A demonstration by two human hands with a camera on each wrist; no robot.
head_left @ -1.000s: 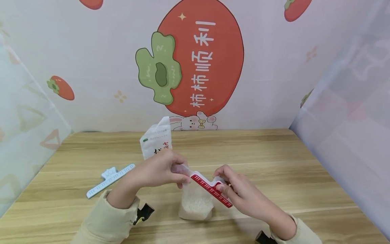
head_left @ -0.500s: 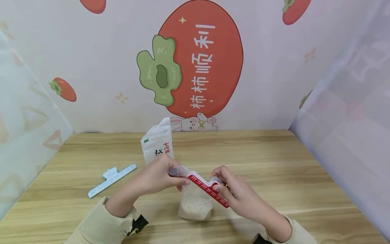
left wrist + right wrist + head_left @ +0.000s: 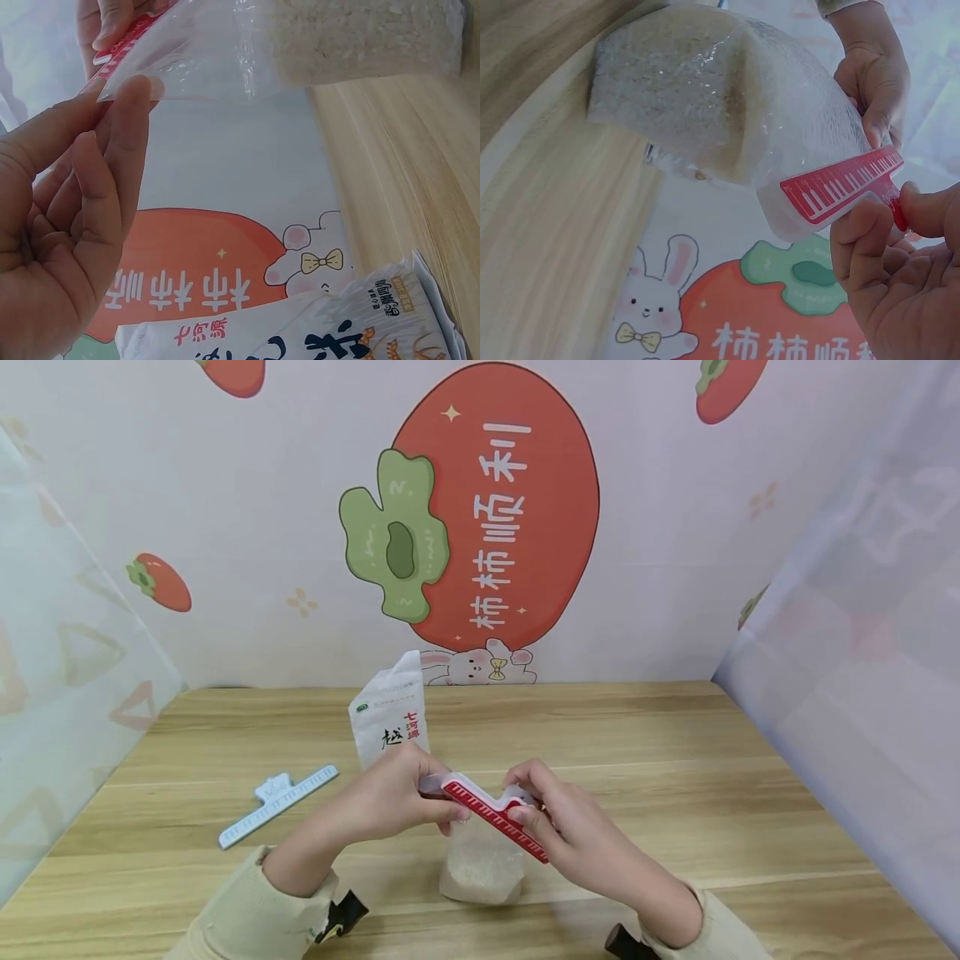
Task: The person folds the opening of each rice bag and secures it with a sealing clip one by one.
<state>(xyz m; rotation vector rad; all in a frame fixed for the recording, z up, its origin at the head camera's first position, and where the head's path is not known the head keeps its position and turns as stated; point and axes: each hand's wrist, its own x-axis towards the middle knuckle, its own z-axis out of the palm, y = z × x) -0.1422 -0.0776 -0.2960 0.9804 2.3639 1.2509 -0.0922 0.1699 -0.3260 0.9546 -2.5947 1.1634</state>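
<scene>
A clear plastic bag of rice (image 3: 480,868) stands on the table, its rice low down and its upper part drawn together. My left hand (image 3: 390,797) pinches one corner of the bag's top between thumb and fingers, also plain in the left wrist view. With thumb and fingers my right hand (image 3: 573,831) squeezes the handle of a red and white sealing clip (image 3: 489,814). The clip's long bar slants across the bag's top, its upper end right at my left fingertips. In the right wrist view the red bar (image 3: 847,186) overlaps the bag's mouth.
A light blue clip (image 3: 279,807) of the same shape lies on the wooden table (image 3: 637,735) at the left. Behind my left hand stands a white printed package (image 3: 388,702), partly hidden. A patterned cloth (image 3: 652,568) encloses the back and sides.
My right hand has carried the red and white clip leftward, so its upper end now overlaps my left fingertips. The left hand keeps pinching the bag's top, and the bag stays put.
</scene>
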